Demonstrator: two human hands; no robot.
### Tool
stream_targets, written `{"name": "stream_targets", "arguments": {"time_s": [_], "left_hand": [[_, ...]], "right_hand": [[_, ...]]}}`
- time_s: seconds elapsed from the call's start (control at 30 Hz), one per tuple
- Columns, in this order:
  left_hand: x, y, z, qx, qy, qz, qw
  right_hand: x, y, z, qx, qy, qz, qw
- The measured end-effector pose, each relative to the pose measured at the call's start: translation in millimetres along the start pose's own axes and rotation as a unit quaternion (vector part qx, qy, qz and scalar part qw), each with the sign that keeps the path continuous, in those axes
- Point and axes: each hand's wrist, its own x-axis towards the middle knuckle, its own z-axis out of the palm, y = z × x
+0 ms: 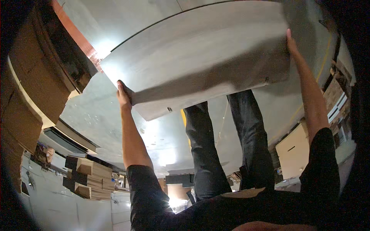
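A large flat panel (204,50), pale grey to white, is held out in front of me above the floor, its right end farther from me than its left. My left hand (123,95) is closed round the left edge, close to the near corner, with the thumb over the top face. On the opposite edge my right hand (291,43) grips the panel, and most of those fingers are hidden behind it. Two small dark slots or fittings show along the near edge. A broad shadow lies across the panel's near half and right end.
Brown cardboard (42,65) is stacked high at the left. An orange-red strip (79,32) runs along the grey floor (92,115). Cut cardboard pieces (90,177) are piled at the lower left. A beige board (293,150) stands on the right, near a yellow floor line (324,61).
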Motion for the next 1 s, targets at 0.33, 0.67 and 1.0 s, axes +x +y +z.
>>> {"name": "stream_targets", "arguments": {"time_s": [0.33, 0.67, 1.0], "left_hand": [[-0.6, -10.1, -7.8, 0.039, 0.043, 0.029, 0.998], [17.5, -39.0, -18.6, 0.023, 0.042, 0.063, 0.997], [10.2, -34.1, -19.1, 0.042, 0.042, 0.055, 0.997]], "right_hand": [[-30.5, -25.6, 25.0, 0.031, 0.023, -0.005, 0.999], [-62.3, -52.6, 45.3, 0.071, 0.004, -0.001, 0.997], [-59.0, -65.4, 46.5, 0.139, -0.066, -0.016, 0.988]]}}
